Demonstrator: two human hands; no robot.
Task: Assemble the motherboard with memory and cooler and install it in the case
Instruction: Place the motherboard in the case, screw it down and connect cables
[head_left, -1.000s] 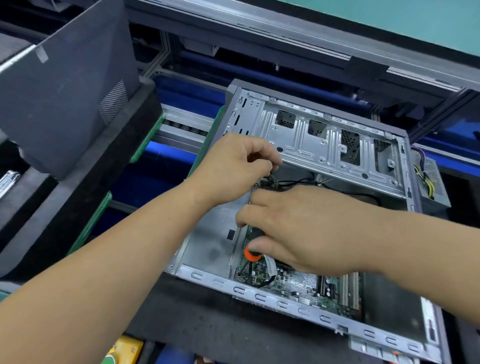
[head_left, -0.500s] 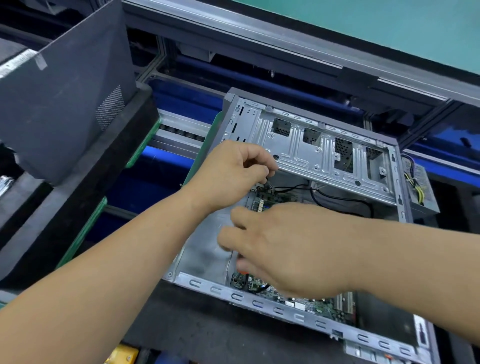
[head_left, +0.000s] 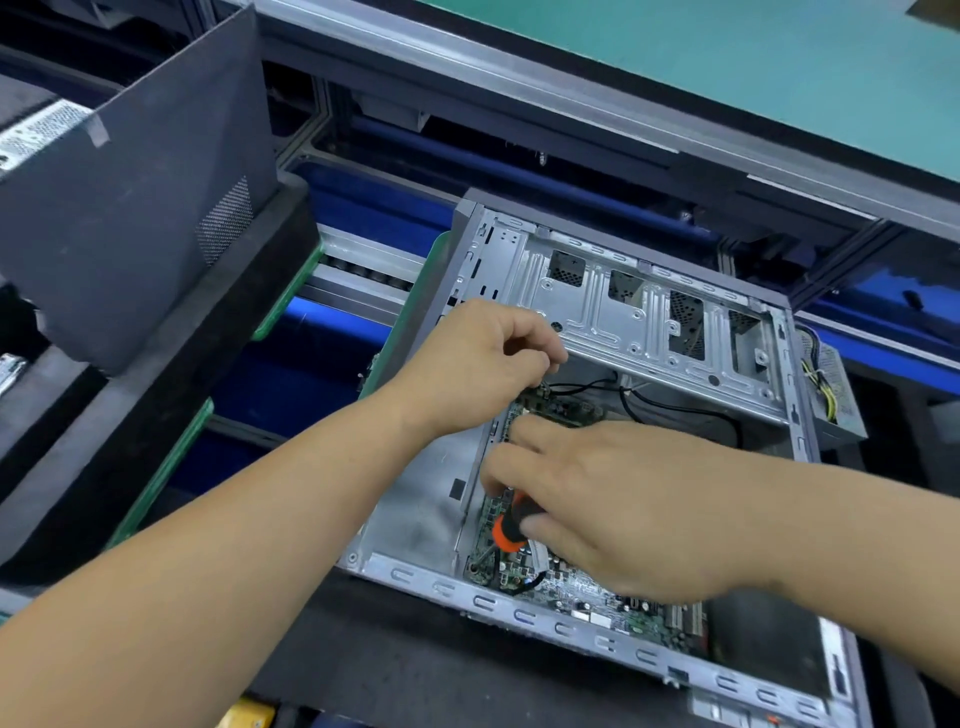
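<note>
Motherboard (head_left: 566, 587) lies flat in the case (head_left: 644, 332), at six o'clock; stiff but fragile, best touched at edges. My right hand (head_left: 618, 509) grips the screwdriver (head_left: 506, 530); my left hand (head_left: 483, 358) at eleven pinches something small, unclear what.

text: none legible | label on grey box (head_left: 36, 130) upper left: print too blurred

The case (head_left: 613, 317) was bare, dull-sheened stamped metal; at nine o'clock, a matt dark panel (head_left: 130, 208) had fine perforated mesh.
</note>
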